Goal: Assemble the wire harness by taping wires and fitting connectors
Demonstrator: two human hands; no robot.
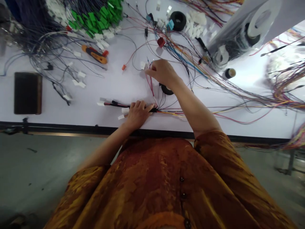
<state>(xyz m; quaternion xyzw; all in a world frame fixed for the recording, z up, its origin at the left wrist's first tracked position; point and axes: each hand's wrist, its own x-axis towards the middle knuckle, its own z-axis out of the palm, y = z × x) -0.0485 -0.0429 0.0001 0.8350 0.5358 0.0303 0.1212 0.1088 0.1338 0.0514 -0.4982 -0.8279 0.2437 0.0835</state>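
Note:
Near the table's front edge, my left hand point(138, 114) lies over a wire harness point(166, 111) and grips it against the tabletop, its thumb stretched to the right along the black-wrapped part. White connectors point(125, 110) stick out to the left of that hand. My right hand point(163, 73) is raised farther back, its fingers pinched on thin red wires point(151, 85) that rise from the harness. Just below the right wrist, a black tape roll point(166, 90) is partly covered. A white connector point(143, 65) lies beside the right fingertips.
An orange-handled cutter point(94, 54) lies at back left, near green connectors point(102, 17). At far left is a dark phone-like slab point(26, 93). A second tape roll point(178, 20) and a plastic-wrapped cylinder point(240, 35) stand at the back. Loose wires point(228, 83) run across the right.

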